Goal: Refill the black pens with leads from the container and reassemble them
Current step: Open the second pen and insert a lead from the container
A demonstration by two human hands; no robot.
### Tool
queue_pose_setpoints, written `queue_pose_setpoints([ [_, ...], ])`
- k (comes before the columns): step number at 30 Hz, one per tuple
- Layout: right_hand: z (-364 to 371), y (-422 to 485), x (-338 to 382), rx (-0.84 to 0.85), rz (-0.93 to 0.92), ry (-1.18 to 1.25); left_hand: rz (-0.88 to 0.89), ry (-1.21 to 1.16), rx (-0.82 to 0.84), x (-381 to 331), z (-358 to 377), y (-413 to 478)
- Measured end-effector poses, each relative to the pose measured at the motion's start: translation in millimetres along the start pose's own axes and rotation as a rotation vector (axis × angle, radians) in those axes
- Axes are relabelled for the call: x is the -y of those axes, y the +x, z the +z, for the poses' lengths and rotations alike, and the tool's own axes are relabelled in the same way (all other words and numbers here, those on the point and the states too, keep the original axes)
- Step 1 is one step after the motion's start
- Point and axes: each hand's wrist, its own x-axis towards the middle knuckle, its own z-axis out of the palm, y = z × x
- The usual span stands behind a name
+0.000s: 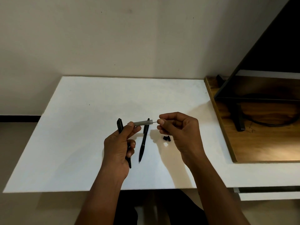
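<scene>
My left hand [121, 144] holds a clear lead container [143, 123] level between thumb and forefinger, and its lower fingers also grip one black pen [120, 126] that sticks out above and below the fist. My right hand [177, 129] pinches a thin lead [155, 122] at the container's open right end. A second black pen [143, 141] lies on the white table [81, 143] between my hands, tip toward me. Small black pen parts [166, 138] lie on the table under my right hand.
A wooden board [243, 143] lies to the right of the table, bearing a dark monitor stand [237, 117] and a cable. A wall rises right behind the table's far edge. The table's near edge runs just in front of my forearms.
</scene>
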Motion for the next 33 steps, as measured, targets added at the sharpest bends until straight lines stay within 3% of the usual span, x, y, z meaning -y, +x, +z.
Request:
queue_pose_setpoints([
  [33,7.6,4.7,1.5,-0.061,-0.176,-0.103,-0.217,-0.178,0.043,2.4,-0.4,1.1],
])
